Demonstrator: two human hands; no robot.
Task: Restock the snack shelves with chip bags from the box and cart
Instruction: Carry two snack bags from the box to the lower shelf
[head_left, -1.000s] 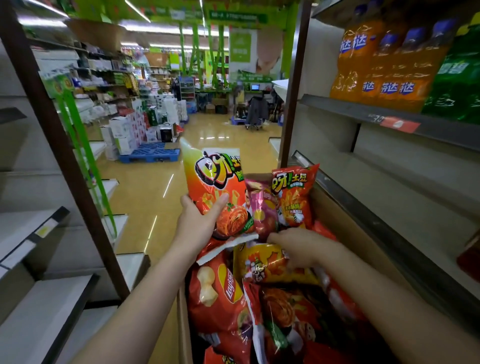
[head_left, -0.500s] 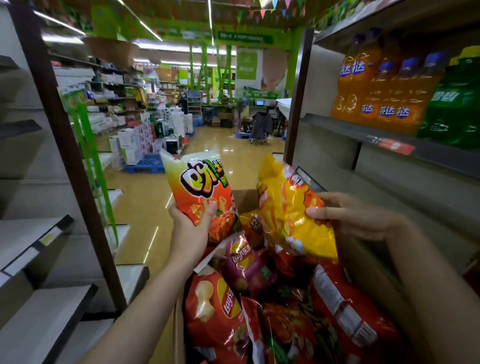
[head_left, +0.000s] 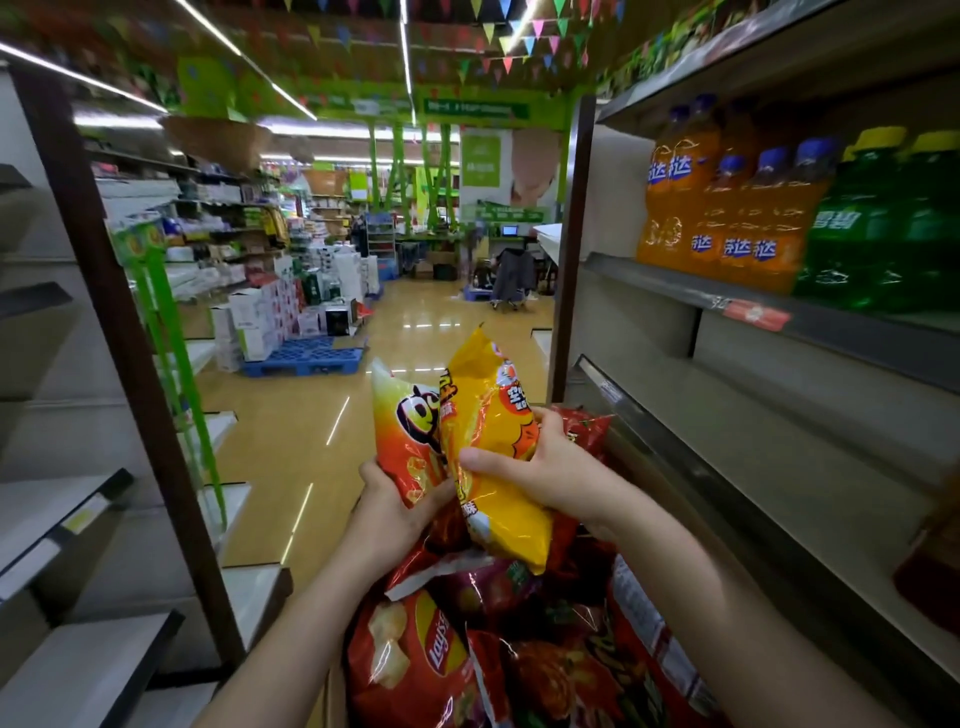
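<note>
1. The yellow bag (head_left: 493, 457), gripped by the right hand (head_left: 550, 475), now overlaps the orange bag (head_left: 402, 441)
2. The left hand (head_left: 387, 512) still grips the orange bag above the box's red bags (head_left: 415, 660)

I see a bright aisle lit by long ceiling strip lights (head_left: 244, 62) running from the upper left toward the centre. Their streaks glare off the glossy floor (head_left: 311, 447) at mid-frame. The wide lens bows the shelf uprights at both edges. The soda bottles (head_left: 727, 208) at upper right are smeared with motion blur, and the shelves (head_left: 779, 467) on the right sit in dim shadow. The yellow chip bag (head_left: 488, 441) shows soft sheen.
</note>
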